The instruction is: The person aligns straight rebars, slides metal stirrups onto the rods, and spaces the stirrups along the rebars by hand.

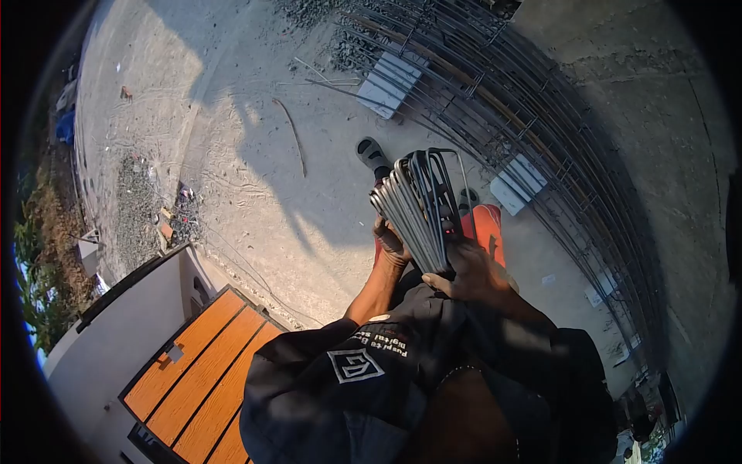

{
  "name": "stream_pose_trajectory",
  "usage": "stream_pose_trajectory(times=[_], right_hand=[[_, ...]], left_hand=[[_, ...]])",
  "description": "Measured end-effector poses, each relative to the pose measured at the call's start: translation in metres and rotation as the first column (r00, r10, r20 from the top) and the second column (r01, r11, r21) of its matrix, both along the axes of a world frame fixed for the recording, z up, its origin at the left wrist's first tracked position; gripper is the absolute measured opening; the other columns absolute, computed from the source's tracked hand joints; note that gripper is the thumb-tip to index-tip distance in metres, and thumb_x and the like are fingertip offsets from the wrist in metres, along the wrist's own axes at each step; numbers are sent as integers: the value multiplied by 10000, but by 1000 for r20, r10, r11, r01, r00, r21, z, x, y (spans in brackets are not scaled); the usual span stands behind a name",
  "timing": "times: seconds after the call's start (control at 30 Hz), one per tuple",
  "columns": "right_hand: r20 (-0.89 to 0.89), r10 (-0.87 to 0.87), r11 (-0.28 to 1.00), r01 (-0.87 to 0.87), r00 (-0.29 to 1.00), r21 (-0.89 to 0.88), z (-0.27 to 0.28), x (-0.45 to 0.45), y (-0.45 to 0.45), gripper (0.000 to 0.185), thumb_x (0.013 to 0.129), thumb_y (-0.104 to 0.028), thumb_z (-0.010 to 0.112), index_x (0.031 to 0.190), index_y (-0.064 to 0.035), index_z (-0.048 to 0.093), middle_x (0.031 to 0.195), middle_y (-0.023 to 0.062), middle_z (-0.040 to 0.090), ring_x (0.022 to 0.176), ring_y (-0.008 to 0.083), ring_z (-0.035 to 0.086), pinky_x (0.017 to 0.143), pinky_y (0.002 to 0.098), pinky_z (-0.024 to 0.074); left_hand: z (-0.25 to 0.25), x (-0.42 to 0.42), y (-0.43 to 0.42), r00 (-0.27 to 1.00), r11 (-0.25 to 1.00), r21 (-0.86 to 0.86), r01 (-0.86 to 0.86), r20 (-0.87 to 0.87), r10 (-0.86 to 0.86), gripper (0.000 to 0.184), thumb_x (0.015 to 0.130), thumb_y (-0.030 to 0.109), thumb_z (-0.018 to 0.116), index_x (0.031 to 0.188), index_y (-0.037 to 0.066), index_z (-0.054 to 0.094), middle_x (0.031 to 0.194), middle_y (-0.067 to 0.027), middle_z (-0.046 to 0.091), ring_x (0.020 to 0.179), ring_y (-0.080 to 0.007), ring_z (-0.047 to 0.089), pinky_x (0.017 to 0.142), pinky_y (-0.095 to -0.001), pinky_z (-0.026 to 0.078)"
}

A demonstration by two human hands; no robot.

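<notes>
Head view: I've got this bundle of bent metal rods (411, 220) out in front of my shirt (309, 394), left hand (393, 241) wrapped on its left side, right hand (468, 269) gripping the near end, thumb over it. I'd squeeze evenly from both sides, since the fanned far end could probably splay.

Brt sunlit ground (212, 185), lg shadow (325, 205), fisheye warp, dk edges
</notes>
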State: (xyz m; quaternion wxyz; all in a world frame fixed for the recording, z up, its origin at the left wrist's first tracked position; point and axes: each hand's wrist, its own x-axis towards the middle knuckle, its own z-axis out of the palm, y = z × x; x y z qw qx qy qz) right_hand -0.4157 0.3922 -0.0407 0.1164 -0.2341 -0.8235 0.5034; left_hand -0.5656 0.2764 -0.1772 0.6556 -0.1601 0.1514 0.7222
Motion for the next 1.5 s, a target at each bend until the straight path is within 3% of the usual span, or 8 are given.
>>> stream_pose_trajectory(times=[0.33,0.5,0.9,1.07,1.3,1.37,1.47,1.5], right_hand=[[-145,-321,927,342,936,156,-101,-188,3,291,762,-148,728,1005,-51,599,1004,103,596,945,253,615,906,416,478],[389,-588,705,685,709,-183,-280,-195,70,215,848,-105,618,1029,10,621,927,120,645,887,197,613,813,315,468],[323,-206,856,10,924,517,-731,-218,124,369,727,-104,704,1082,-68,611,969,69,635,876,244,583,747,373,454],[331,-144,727,-127,932,674,-749,-204,118,383,700,-176,760,1056,-96,645,871,10,609,792,194,539,688,361,428],[246,-98,757,-88,964,647,-756,-209,131,292,691,-107,736,954,-38,629,762,43,536,721,225,494,664,400,394],[230,-94,788,-69,969,612,-746,-209,133,268,692,-93,728,929,-31,619,737,53,520,714,232,491,657,402,389],[215,-95,804,-53,972,593,-735,-205,141,252,695,-83,716,916,-27,609,725,61,516,711,239,489,656,408,384],[219,-88,807,-59,972,588,-732,-204,144,249,696,-80,713,914,-25,606,723,64,517,711,241,489,657,410,383]], left_hand=[[-57,-261,78,810,813,-90,575,-74,-582,488,724,115,672,1146,-64,504,821,-162,609,686,-237,610,634,-359,512],[-202,-362,43,700,641,-610,465,-190,-688,220,775,83,651,965,-8,585,764,-107,602,704,-239,611,680,-351,507],[-548,-498,0,136,527,-850,26,-519,-844,159,818,177,625,876,31,599,719,-63,610,626,-136,594,583,-292,497],[-622,-483,-8,487,379,-851,364,-173,-856,166,844,98,599,940,-36,621,806,-134,661,664,-226,655,576,-332,542],[-613,-456,8,404,389,-872,298,-254,-879,199,825,146,637,896,-40,637,781,-145,671,651,-232,660,583,-338,544],[-591,-447,29,301,248,-941,231,-174,-938,329,772,293,714,805,-28,647,740,-147,668,602,-231,642,566,-351,517],[-581,-441,35,-510,-13,-958,-286,164,-844,680,609,637,728,599,-36,632,563,-143,608,516,-224,593,545,-378,456],[-561,-435,53,-441,66,-907,-415,137,-887,685,635,645,701,606,-36,639,554,-141,603,516,-234,593,550,-384,458]])
